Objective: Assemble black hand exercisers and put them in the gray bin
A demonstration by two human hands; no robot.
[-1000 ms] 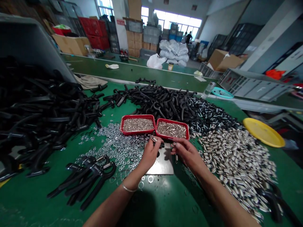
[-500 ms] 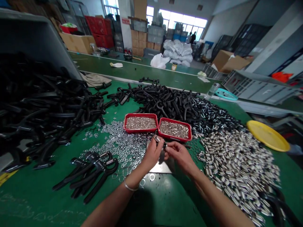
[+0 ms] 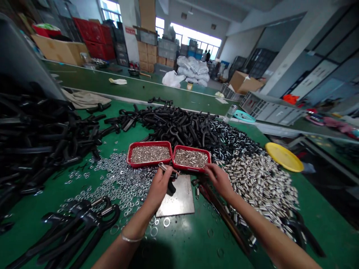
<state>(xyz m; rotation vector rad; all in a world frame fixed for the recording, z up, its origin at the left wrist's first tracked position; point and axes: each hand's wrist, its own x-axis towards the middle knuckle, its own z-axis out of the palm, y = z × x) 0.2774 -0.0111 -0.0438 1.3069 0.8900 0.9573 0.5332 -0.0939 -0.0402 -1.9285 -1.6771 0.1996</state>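
Observation:
My left hand (image 3: 160,184) is closed around a partly visible black hand grip strengthener (image 3: 171,188). Its coil spring (image 3: 162,167) pokes out above the fingers, over the upper left of a metal plate (image 3: 181,200). My right hand (image 3: 220,180) is at the near right corner of a red tray of small metal pins (image 3: 191,169), fingers stretched and somewhat apart, with nothing visible in them. Left of it stands another red tray (image 3: 150,163), filled with tiny metal pieces. A long tool with a brown handle (image 3: 228,220) lies below my right hand.
Black handles (image 3: 174,123) are heaped behind the trays, and more fill the left side. Metal washers (image 3: 117,175) spread left of the plate. Silver springs or sleeves (image 3: 260,183) pile up at right, near a yellow lid (image 3: 284,157). Several assembled grip strengtheners (image 3: 81,224) lie front left.
My right hand has left the piece in my left hand and moved right to the tray's corner. The view has turned right; the plate and brown-handled tool now show more.

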